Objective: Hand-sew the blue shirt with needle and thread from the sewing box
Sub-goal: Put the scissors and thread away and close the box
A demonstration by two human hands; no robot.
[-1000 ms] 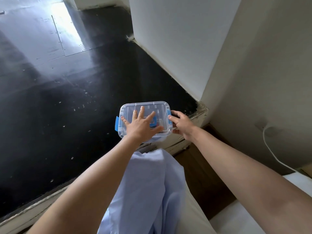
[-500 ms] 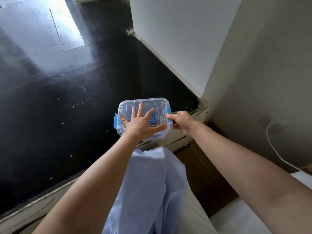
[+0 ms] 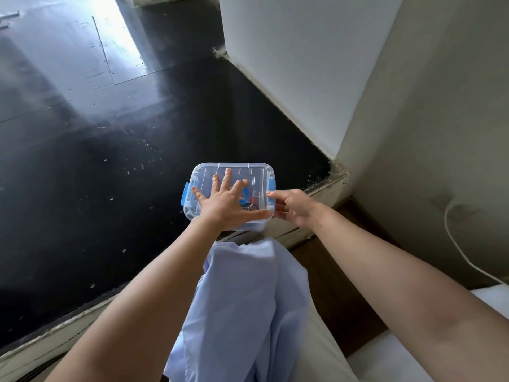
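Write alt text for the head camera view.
A left hand presses flat on top of a clear sewing box, while the right hand pinches its right edge. A blue shirt lies draped over the person's leg.

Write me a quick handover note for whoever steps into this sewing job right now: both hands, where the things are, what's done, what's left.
Left hand: open, fingers spread flat on top of the sewing box.
Right hand: pinches the box's right edge beside the blue latch.
Blue shirt: draped over the lap, just below the box.
Done: box and shirt are both within reach.
Left: the box is not yet opened and no needle or thread is out. Open it, take them out, then sew the shirt.
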